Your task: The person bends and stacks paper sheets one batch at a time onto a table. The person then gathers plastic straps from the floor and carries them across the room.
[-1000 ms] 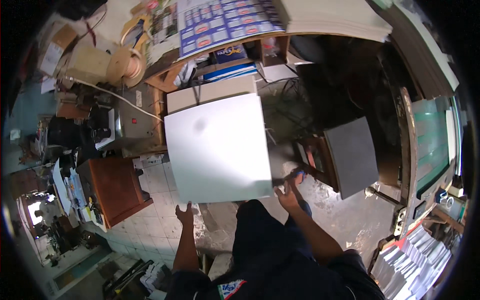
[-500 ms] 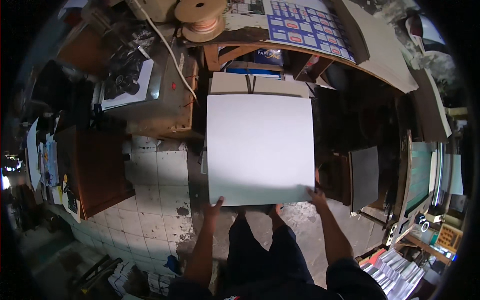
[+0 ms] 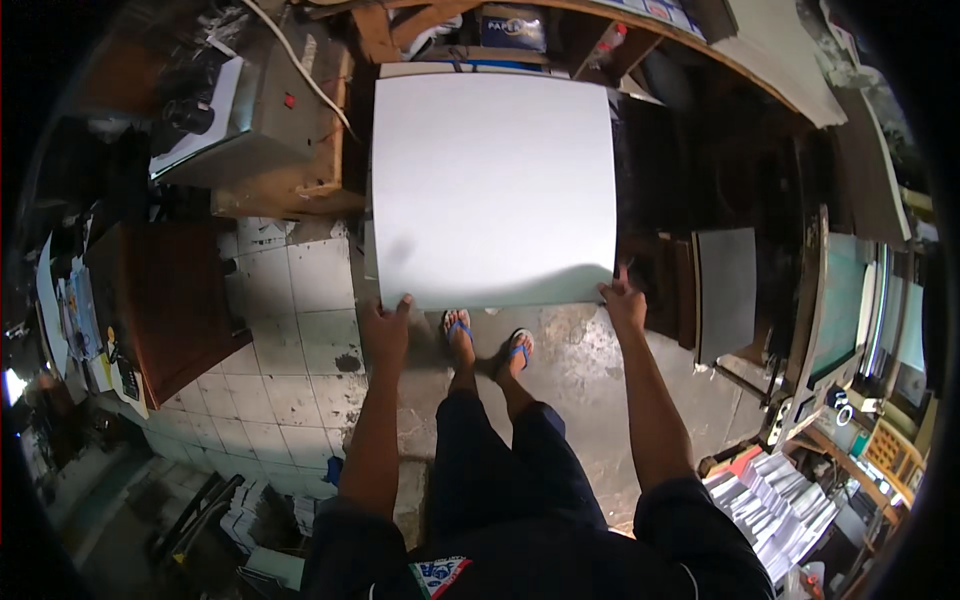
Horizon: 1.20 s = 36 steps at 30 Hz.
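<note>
A large, nearly square white sheet (image 3: 495, 180) lies out flat in front of me; I cannot tell whether it is one board or a stack of paper. My left hand (image 3: 388, 325) grips its near left corner, thumb on top and fingers underneath. At the near right corner my right hand (image 3: 624, 300) holds it the same way. A soft shadow falls across the near edge. The far edge reaches the front of a wooden bench with a shelf, overlapping a pale board (image 3: 455, 68) there. What lies beneath the sheet is hidden.
Left stand a metal-sided cabinet (image 3: 265, 120) and a brown wooden cabinet (image 3: 175, 310). A grey panel (image 3: 725, 295) stands upright at the right. Piles of paper (image 3: 775, 500) sit at the lower right. My sandalled feet (image 3: 518, 350) are on the worn concrete floor (image 3: 570, 400).
The sheet and both hands have moved farther from my body, up in the picture, covering most of the pale board. My feet have come into view, and the whole view has shifted.
</note>
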{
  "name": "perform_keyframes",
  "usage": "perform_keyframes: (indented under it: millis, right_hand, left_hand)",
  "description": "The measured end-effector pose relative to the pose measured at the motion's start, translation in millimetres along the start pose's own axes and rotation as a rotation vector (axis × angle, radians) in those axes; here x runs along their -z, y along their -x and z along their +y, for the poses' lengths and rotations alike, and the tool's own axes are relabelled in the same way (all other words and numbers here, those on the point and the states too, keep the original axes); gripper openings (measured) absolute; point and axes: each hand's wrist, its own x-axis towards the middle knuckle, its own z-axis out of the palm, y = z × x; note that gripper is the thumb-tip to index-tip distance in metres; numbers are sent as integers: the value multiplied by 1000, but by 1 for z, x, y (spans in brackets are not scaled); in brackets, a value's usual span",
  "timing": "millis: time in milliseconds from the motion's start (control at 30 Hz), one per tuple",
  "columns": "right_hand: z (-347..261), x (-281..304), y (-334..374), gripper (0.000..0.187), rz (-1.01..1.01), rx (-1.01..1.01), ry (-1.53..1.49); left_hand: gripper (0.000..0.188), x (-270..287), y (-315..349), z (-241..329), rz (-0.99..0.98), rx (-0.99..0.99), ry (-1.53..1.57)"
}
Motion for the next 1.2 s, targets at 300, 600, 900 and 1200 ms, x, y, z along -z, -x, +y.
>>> perform_keyframes:
  millis: [300, 600, 900, 1200]
  right_hand:
    - [-22, 3, 22, 32, 174, 43, 18]
    - [-36, 19, 26, 40, 186, 64, 91]
    - [-48, 67, -9, 37, -250, -276, -462]
    - [-132, 62, 108, 61, 306, 1072, 572]
  left_hand:
    - [55, -8, -2, -2, 25, -28, -285]
    - [57, 4, -7, -6, -44, 13, -356]
    - [53, -32, 53, 94, -74, -1101, -579]
    - [36, 7, 26, 176, -60, -1224, -445]
